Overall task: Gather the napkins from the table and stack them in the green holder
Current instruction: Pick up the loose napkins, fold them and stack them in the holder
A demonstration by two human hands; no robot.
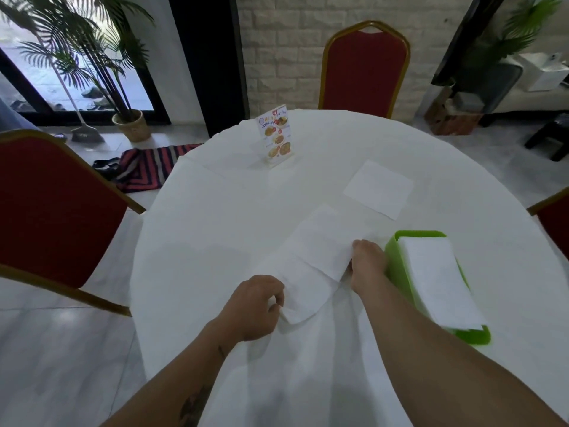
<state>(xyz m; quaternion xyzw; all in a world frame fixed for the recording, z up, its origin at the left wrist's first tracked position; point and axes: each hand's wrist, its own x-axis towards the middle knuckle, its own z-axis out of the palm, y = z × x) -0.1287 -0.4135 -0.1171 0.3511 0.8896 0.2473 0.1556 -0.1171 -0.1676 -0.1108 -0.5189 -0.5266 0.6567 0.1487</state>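
A white napkin [323, 241] lies near the middle of the round table, and my right hand [368, 263] pinches its right corner. A second napkin [303, 291] overlaps it on the near side; my left hand [255, 306] grips that one's near-left corner. Another napkin [378, 189] lies flat and alone farther back on the right. The green holder [397, 266] sits just right of my right hand with a stack of white napkins [437, 282] in it.
A white cloth covers the table [215, 229]. A menu stand [276, 137] is upright near the far side. Red chairs stand at the left [58, 211], behind the table [365, 69] and at the right edge [554, 220].
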